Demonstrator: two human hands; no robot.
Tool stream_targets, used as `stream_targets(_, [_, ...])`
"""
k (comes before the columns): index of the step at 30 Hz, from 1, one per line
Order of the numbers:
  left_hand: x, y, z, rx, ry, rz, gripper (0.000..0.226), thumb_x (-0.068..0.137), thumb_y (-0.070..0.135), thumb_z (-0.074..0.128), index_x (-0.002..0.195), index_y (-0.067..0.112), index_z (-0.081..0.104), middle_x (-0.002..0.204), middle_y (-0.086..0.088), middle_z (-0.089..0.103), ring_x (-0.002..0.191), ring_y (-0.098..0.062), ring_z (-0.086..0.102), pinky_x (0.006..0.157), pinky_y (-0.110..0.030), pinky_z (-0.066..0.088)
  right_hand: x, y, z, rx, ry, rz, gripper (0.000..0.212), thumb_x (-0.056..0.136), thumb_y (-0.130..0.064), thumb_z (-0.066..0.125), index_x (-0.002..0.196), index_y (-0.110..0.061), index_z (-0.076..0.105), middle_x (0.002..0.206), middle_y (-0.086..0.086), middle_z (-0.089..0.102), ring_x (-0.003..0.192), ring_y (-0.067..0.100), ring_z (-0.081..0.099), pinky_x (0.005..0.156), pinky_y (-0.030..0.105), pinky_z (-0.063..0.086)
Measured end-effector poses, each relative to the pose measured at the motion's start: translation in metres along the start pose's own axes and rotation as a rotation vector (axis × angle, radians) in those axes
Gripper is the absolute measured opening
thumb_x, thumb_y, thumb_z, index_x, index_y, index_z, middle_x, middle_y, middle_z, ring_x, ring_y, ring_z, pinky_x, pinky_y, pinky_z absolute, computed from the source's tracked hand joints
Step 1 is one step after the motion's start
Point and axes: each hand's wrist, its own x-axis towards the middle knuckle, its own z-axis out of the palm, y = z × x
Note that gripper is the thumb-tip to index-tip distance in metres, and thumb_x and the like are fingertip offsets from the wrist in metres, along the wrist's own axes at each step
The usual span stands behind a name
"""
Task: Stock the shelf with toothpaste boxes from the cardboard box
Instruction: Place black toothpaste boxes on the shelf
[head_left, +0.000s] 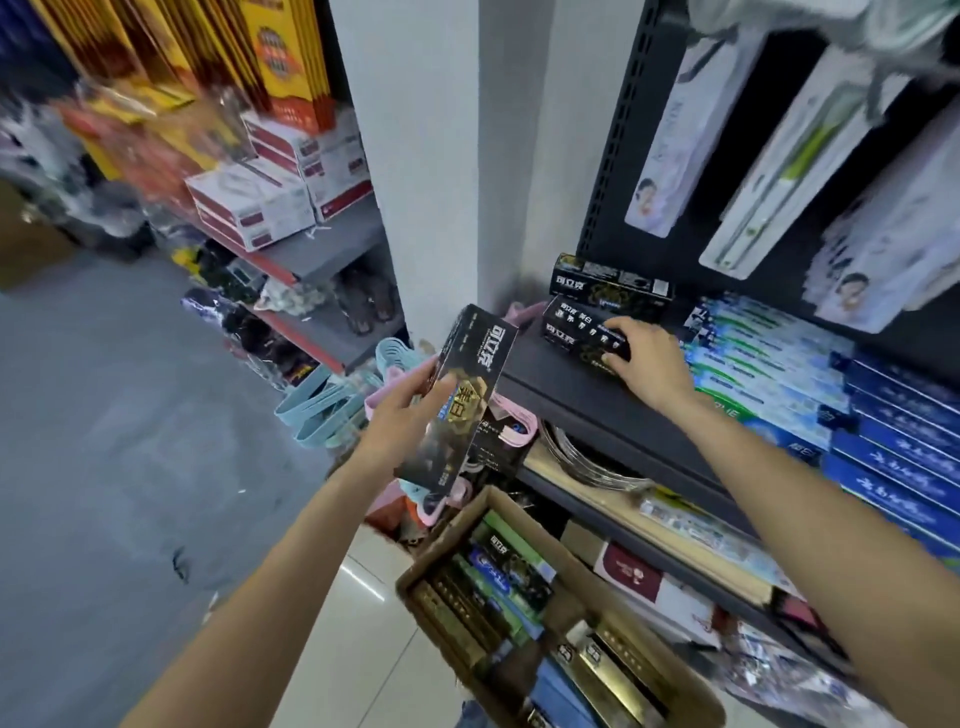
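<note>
Left hand grips a black toothpaste box, staged for shelving; my right hand lies flat-fingered on the shelf stack, steadying it, I judge.

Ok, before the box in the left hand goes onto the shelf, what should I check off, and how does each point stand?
1. Left hand grips the black toothpaste box: ok.
2. Bare shelf left of the black stack: ok.
3. Right hand is off the stack: not ok, its fingers rest on the lower boxes.
4. Stack sits squarely: cannot tell, the picture is blurred.
5. Held box lined up with the stacked ones: not ok, it stands nearly upright.
6. Cardboard box has stock left: ok.
</note>
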Motion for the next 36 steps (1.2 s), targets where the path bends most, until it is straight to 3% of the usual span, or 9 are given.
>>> stream_targets(8, [0.053, -0.011, -0.004, 0.321, -0.036, 0.089, 0.045, 0.088, 0.037, 0.061, 0.130, 0.024, 0.052, 0.110, 0.007, 0.059, 0.083, -0.006, 0.059, 0.071, -0.020, 0.047, 0.080, 0.019, 0.034, -0.161, -0.050, -0.034, 0.046, 0.089, 0.000, 0.053, 0.134, -0.010, 0.049, 0.141, 0.016, 0.043, 0.127, 0.037, 0.041, 0.106, 0.041, 0.034])
stream_targets(12, [0.077, -0.009, 0.003, 0.662, -0.081, 0.247, 0.050, 0.088, 0.042, 0.059, 0.135, 0.028, 0.048, 0.121, 0.004, 0.060, 0.104, -0.014, 0.058, 0.080, -0.025, 0.041, 0.063, -0.005, 0.027, 0.097, 0.040, -0.050, 0.041, 0.095, -0.028, 0.053, 0.134, -0.016, 0.052, 0.147, 0.011, 0.037, 0.136, 0.030, 0.029, 0.113, 0.040, 0.024])
stream_targets(14, [0.091, -0.005, 0.011, 0.877, -0.138, 0.319, 0.051, 0.089, 0.045, 0.055, 0.137, 0.032, 0.045, 0.125, 0.004, 0.058, 0.113, -0.019, 0.055, 0.083, -0.030, 0.041, 0.044, -0.027, 0.010, 0.388, -0.111, -0.158, 0.047, 0.094, -0.035, 0.053, 0.138, -0.023, 0.045, 0.146, 0.001, 0.039, 0.135, 0.019, 0.031, 0.112, 0.036, 0.026])
stream_targets(17, [0.117, 0.006, 0.029, 1.028, -0.300, 0.434, 0.050, 0.090, 0.043, 0.055, 0.138, 0.035, 0.043, 0.131, 0.002, 0.055, 0.115, -0.022, 0.055, 0.086, -0.033, 0.044, 0.028, -0.043, -0.001, 0.257, -0.372, -0.268, 0.081, 0.083, -0.036, 0.069, 0.147, -0.035, 0.019, 0.144, 0.000, 0.043, 0.131, 0.016, 0.038, 0.108, 0.035, 0.031])
stream_targets(20, [0.142, 0.015, 0.048, 1.042, -0.405, 0.492, 0.049, 0.090, 0.042, 0.057, 0.137, 0.036, 0.044, 0.139, -0.001, 0.050, 0.119, -0.024, 0.053, 0.100, -0.041, 0.041, 0.037, -0.032, 0.001, 0.219, -0.360, -0.133, 0.086, 0.079, -0.030, 0.075, 0.144, -0.036, 0.019, 0.129, 0.009, 0.058, 0.120, 0.023, 0.053, 0.101, 0.036, 0.040])
stream_targets(26, [0.178, -0.005, 0.051, 0.776, 0.011, 0.312, 0.058, 0.089, 0.031, 0.059, 0.141, 0.024, 0.037, 0.148, -0.009, 0.033, 0.134, -0.032, 0.030, 0.111, -0.047, 0.026, 0.052, 0.010, 0.008, 0.331, -0.187, 0.122, 0.048, 0.080, -0.030, 0.073, 0.124, -0.023, 0.056, 0.127, 0.004, 0.059, 0.123, 0.018, 0.050, 0.099, 0.027, 0.035])
stream_targets(29, [0.183, -0.020, 0.057, 0.626, -0.088, 0.216, 0.065, 0.089, 0.025, 0.060, 0.145, 0.015, 0.029, 0.146, -0.014, 0.036, 0.132, -0.031, 0.036, 0.107, -0.036, 0.029, 0.054, 0.023, 0.009, 0.333, -0.138, 0.172, 0.047, 0.079, -0.030, 0.074, 0.122, -0.022, 0.058, 0.128, 0.003, 0.059, 0.123, 0.016, 0.050, 0.095, 0.022, 0.033])
stream_targets(33, [0.186, -0.013, 0.068, 0.872, -0.156, 0.571, 0.081, 0.081, 0.050, 0.060, 0.148, 0.018, 0.025, 0.152, -0.011, 0.028, 0.139, -0.030, 0.024, 0.115, -0.045, 0.019, 0.055, 0.009, -0.015, 0.433, -0.221, 0.070, 0.047, 0.077, -0.026, 0.076, 0.120, -0.028, 0.058, 0.124, -0.003, 0.060, 0.115, 0.008, 0.052, 0.098, 0.025, 0.038])
stream_targets(36, [0.178, 0.008, 0.077, 0.711, -0.394, 0.602, 0.071, 0.081, 0.052, 0.060, 0.141, 0.021, 0.038, 0.130, 0.000, 0.053, 0.123, -0.020, 0.046, 0.106, -0.045, 0.034, 0.050, -0.015, -0.036, 0.629, -0.122, 0.018, 0.064, 0.071, -0.018, 0.081, 0.124, -0.035, 0.049, 0.111, -0.006, 0.061, 0.100, 0.004, 0.060, 0.090, 0.025, 0.049])
